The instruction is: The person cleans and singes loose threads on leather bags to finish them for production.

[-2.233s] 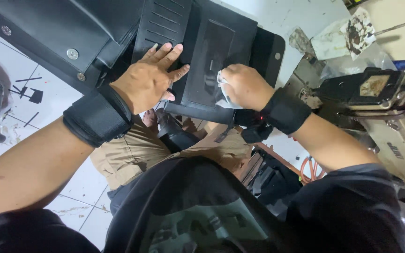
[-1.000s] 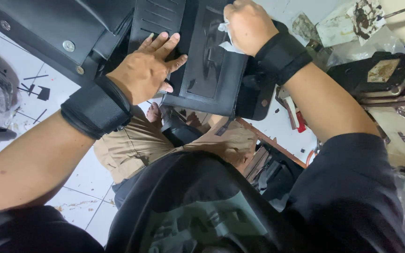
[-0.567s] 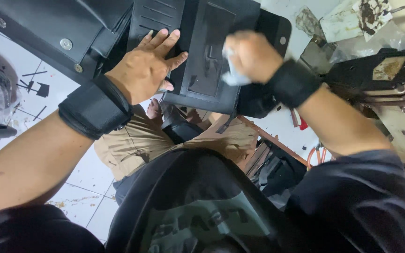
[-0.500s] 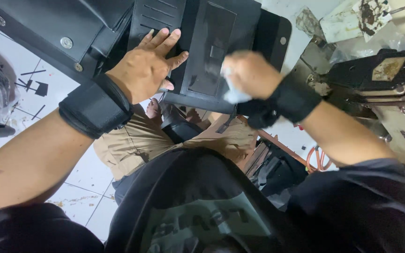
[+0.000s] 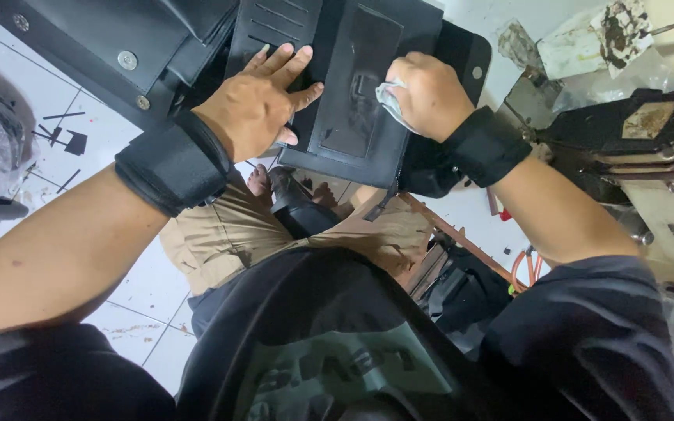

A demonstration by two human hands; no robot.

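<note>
**Cloth on the black panel, other hand bracing**

The black panel [image 5: 352, 86], a flat leather-like piece with slots and pockets, sits in the upper middle of the frame, over the person's lap. The left hand [image 5: 255, 105] lies flat on it, fingers spread and released, seemingly to pin it so that it cannot slide. The right hand [image 5: 431, 93] is clenched around a white cloth [image 5: 390, 100], pressing the wad against the panel's right part. A second black piece with rivets [image 5: 111, 47] lies at upper left, touching the panel. A sewing machine [image 5: 649, 164] stands at right
</note>
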